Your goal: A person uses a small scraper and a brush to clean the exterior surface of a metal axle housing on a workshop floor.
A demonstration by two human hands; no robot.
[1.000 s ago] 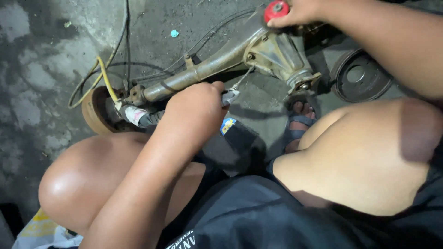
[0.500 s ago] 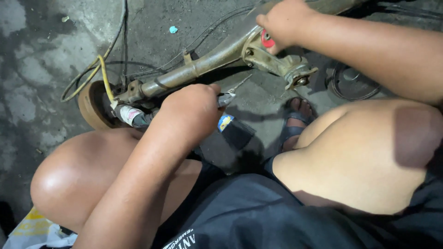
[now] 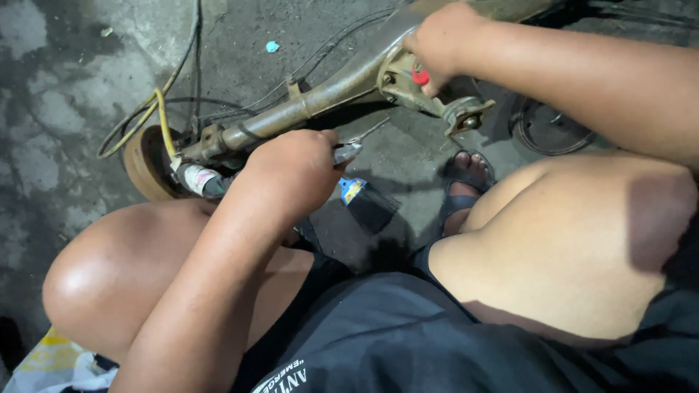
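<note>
My right hand [image 3: 444,40] is closed around a red-handled tool [image 3: 420,76] pressed against the wide end of the rusty axle arm [image 3: 328,91]. My left hand [image 3: 295,171] is fisted over pliers [image 3: 348,151] just below the arm's middle. A brake drum [image 3: 145,164] sits at the arm's far left end, on the concrete floor [image 3: 58,87].

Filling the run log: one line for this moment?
left hand: grips pliers | right hand: holds red part on axle housing
</note>
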